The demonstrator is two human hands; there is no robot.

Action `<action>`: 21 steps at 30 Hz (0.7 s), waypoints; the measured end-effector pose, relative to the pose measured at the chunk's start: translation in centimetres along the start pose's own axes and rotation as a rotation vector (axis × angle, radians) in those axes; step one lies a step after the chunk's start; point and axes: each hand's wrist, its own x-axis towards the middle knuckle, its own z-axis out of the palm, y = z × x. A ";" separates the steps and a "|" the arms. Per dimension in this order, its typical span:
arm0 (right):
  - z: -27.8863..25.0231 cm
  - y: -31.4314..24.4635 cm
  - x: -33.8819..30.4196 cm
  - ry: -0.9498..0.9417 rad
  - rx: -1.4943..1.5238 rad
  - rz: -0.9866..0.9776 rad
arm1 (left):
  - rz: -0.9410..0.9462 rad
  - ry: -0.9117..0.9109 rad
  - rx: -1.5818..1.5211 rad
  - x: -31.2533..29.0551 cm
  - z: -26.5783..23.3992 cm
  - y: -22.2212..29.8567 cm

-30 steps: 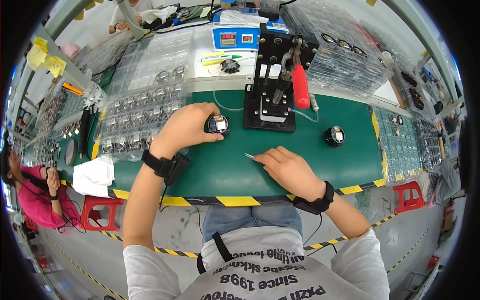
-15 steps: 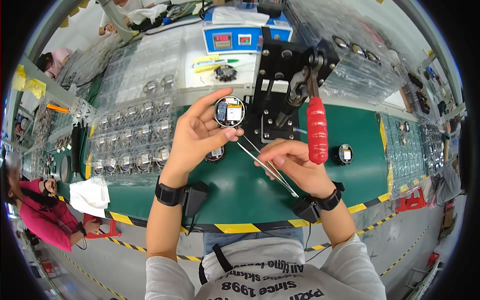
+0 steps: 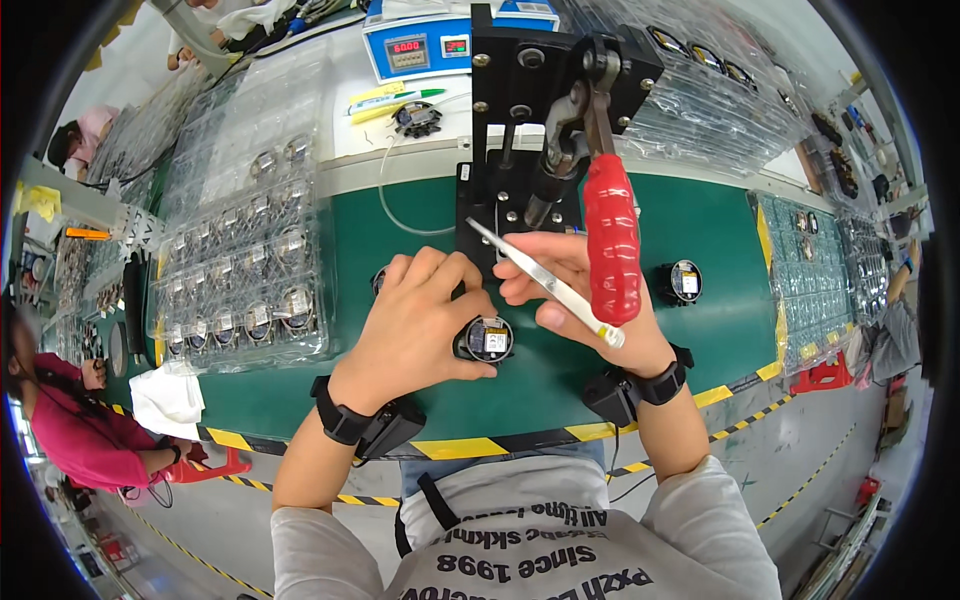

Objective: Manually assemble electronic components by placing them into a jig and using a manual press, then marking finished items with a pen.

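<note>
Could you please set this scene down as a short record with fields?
Left hand: grips a round module, labelled face up
Right hand: holds metal tweezers, partly hidden by a red handle
Right of hands: second module on a green mat
Left of hands: clear tray of modules
Beyond hands: black press, blue display box

the person wears a pale grey short-sleeved t-shirt (image 3: 570,525) with dark lettering across the chest, over blue jeans (image 3: 412,478). a black strap (image 3: 440,500) hangs at the waist. black wristbands (image 3: 345,415) carry boxy black modules (image 3: 392,430), a thin dark cable (image 3: 613,442) trailing from one.
</note>
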 end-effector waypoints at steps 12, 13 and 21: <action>0.1 -0.8 0.0 -0.053 -0.167 0.062 | -0.473 -0.016 -0.168 -1.5 -3.3 -3.2; 0.0 -0.8 0.0 -0.054 -0.164 0.063 | -0.483 -0.036 -0.173 -1.6 -3.3 -3.4; 0.5 -0.5 0.1 0.043 -0.128 0.097 | -0.339 0.017 -0.184 -1.2 -3.6 -4.1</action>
